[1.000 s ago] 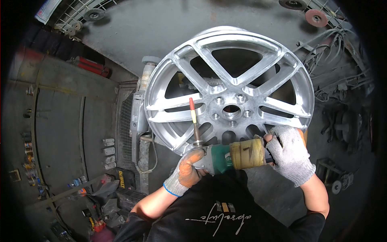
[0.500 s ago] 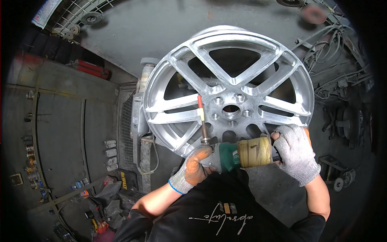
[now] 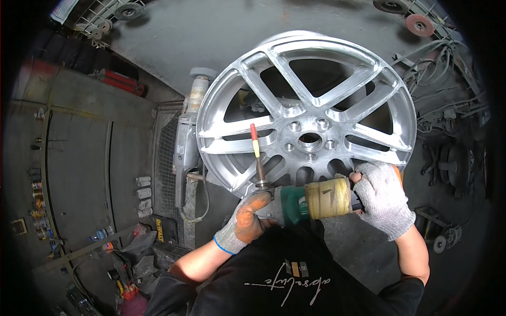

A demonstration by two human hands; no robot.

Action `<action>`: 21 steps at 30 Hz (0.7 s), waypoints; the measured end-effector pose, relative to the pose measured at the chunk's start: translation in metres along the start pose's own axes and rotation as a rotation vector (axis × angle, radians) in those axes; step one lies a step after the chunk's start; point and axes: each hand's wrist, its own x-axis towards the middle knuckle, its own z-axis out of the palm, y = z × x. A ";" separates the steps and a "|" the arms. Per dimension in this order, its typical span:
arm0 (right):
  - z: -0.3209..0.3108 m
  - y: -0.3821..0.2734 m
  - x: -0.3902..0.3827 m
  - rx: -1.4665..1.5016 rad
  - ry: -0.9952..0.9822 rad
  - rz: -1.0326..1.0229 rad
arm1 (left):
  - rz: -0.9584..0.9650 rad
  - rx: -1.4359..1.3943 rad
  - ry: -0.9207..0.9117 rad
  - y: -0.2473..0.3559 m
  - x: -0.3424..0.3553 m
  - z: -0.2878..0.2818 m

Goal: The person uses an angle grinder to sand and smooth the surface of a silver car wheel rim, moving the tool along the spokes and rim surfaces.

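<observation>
A silver multi-spoke alloy wheel rim (image 3: 316, 101) stands tilted in front of me, its face toward me. Across its lower edge, both my gloved hands hold a green angle grinder (image 3: 293, 204) with yellow tape wrapped round its body. My left hand (image 3: 243, 224), in a white and orange glove, is closed round the grinder's head. At the other end my right hand (image 3: 383, 200) grips the rear part. A long shank with a red and yellow tip (image 3: 254, 138) rises from the head, in front of the left spokes; contact with the rim is unclear.
Left of the rim, a dusty grey power tool (image 3: 187, 134) stands upright with a cord. Cables (image 3: 440, 71) hang in a tangle at right, below a red disc (image 3: 419, 25). Bottles and bags line the left side. A small wheeled frame (image 3: 440, 231) sits low right.
The grinder and its red-tipped shank have shifted left relative to the rim, and the shank leans further left. Both hands keep their hold. The whole view has shifted slightly.
</observation>
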 end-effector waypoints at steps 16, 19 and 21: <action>0.005 -0.034 0.022 -0.004 0.021 -0.054 | 0.003 0.001 0.069 0.024 -0.031 -0.009; 0.006 -0.043 0.030 0.001 0.026 -0.069 | 0.056 -0.046 0.001 0.029 -0.042 -0.018; 0.004 -0.051 0.036 -0.002 0.012 -0.066 | 0.002 -0.021 0.062 0.039 -0.047 -0.015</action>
